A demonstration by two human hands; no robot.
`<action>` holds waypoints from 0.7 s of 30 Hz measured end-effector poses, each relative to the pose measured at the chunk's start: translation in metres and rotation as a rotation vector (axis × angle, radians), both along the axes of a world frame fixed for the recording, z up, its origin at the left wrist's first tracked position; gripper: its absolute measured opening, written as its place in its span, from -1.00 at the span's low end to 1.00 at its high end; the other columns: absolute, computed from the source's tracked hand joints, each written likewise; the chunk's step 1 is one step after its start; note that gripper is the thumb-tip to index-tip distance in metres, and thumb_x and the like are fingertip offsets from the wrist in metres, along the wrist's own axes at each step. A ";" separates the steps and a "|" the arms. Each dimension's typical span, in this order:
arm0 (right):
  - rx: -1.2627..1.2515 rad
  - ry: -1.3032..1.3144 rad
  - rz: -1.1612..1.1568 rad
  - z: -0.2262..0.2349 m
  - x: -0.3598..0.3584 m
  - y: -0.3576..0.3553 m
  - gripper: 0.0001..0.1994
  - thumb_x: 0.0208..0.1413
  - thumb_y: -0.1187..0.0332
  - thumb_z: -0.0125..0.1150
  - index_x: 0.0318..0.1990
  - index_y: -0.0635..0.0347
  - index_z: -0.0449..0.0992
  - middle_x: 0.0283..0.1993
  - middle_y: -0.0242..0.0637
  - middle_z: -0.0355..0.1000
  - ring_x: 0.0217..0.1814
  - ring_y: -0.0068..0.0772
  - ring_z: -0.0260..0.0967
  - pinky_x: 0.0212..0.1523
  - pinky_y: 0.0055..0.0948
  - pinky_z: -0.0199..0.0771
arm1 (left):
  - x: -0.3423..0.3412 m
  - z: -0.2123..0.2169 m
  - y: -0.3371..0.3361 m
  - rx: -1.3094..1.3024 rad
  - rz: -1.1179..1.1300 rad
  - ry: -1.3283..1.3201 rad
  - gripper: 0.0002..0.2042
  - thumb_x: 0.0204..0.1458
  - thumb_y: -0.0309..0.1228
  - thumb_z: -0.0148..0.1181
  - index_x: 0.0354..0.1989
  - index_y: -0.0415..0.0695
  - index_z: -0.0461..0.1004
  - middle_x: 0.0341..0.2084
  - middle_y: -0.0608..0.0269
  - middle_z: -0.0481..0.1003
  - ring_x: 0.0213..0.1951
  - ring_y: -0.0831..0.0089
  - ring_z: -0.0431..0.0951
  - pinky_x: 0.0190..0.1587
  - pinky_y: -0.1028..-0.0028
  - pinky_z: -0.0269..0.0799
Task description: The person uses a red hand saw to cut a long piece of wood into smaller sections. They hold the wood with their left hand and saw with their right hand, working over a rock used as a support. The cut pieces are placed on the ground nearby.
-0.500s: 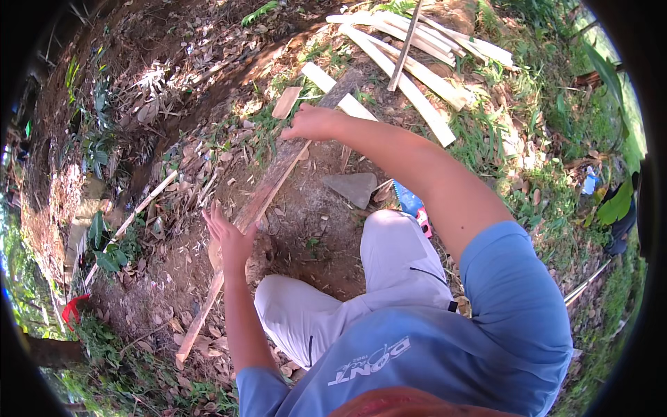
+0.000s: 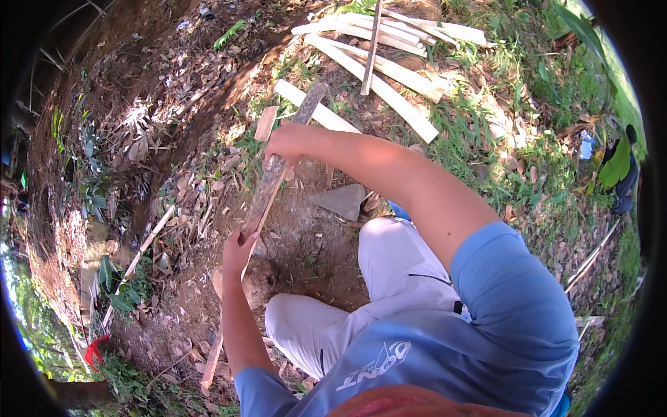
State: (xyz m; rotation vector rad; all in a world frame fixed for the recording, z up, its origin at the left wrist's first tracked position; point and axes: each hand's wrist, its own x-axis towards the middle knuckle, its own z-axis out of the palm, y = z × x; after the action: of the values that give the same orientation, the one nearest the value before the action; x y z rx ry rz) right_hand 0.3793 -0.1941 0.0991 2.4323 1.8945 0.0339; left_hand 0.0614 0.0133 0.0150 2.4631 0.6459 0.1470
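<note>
A long, rough-faced wooden plank (image 2: 267, 193) slants across the ground in front of my knees, from the far middle down toward the lower left. My right hand (image 2: 285, 142) is closed round its upper part. Lower down, my left hand (image 2: 238, 254) grips the plank's edge, thumb on the near side and fingers partly hidden. Beneath the plank by my left hand lies a short log (image 2: 258, 281), partly covered by my forearm. A small flat piece of wood (image 2: 265, 123) lies just beyond my right hand.
Pale wooden strips (image 2: 389, 73) lie piled at the far right, with a darker stick (image 2: 372, 52) across them. A grey stone (image 2: 340, 201) sits before my right knee, near a partly hidden blue object (image 2: 398, 210). A red item (image 2: 95, 352) lies at lower left.
My left hand, earlier with fingers spread, has closed on the plank. The plank stands a little steeper in the picture. The whole view has shifted slightly, and my knee covers more of the blue object.
</note>
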 end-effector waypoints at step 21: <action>-0.047 0.136 -0.056 0.012 0.005 0.002 -0.23 -0.12 0.38 0.73 0.36 -0.19 0.64 0.17 -0.38 0.69 0.26 -0.16 0.60 0.39 0.13 0.30 | -0.003 -0.012 -0.005 0.173 0.012 0.034 -0.44 0.30 0.05 0.37 -0.06 -0.35 0.50 -0.33 -0.20 0.62 -0.24 -0.24 0.61 -0.14 -0.05 0.48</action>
State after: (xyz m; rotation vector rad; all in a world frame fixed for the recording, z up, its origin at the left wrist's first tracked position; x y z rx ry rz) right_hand 0.3842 -0.1916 0.1115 2.5141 1.8541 -0.1819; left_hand 0.0583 0.0080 0.0032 2.6328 0.6885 0.1717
